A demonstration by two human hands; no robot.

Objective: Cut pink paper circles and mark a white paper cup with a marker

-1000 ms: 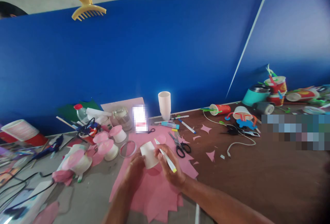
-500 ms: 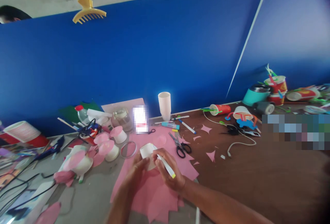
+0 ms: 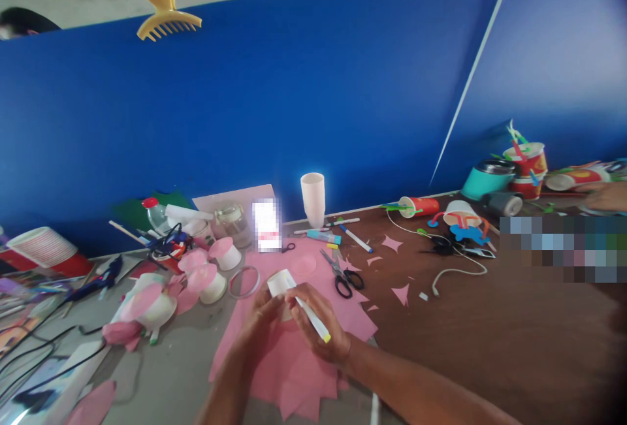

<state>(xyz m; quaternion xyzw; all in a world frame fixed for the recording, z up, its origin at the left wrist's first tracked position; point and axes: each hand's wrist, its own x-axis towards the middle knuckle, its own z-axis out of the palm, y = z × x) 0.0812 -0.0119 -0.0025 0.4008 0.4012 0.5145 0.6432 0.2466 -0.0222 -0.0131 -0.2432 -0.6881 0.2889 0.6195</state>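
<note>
My left hand [image 3: 262, 317] is closed around a small white paper cup [image 3: 281, 283], which it holds tilted over the pink paper. In my right hand [image 3: 321, 324] is a white marker with a yellow end [image 3: 314, 322], gripped like a pen. The marker's other end points at the cup's side; the fingers hide its tip, so contact cannot be made out. Beneath both hands lie overlapping sheets of pink paper [image 3: 294, 379]. Black-handled scissors [image 3: 345, 276] rest partly open on the sheet's right side. A roll of tape [image 3: 244, 282] lies just left of the cup.
Cups with pink paper discs [image 3: 226, 254] and a glue gun [image 3: 105, 278] with cables occupy the left. A stack of white cups [image 3: 313, 200] stands by the blue partition [image 3: 294, 85]. Rightward lie paper scraps [image 3: 400, 294], a red cup [image 3: 422, 207] and another person's hand [image 3: 607, 198].
The white cup has turned slightly in my left hand, and my right hand with the marker has shifted a little left. Another person's hand has appeared at the right edge.
</note>
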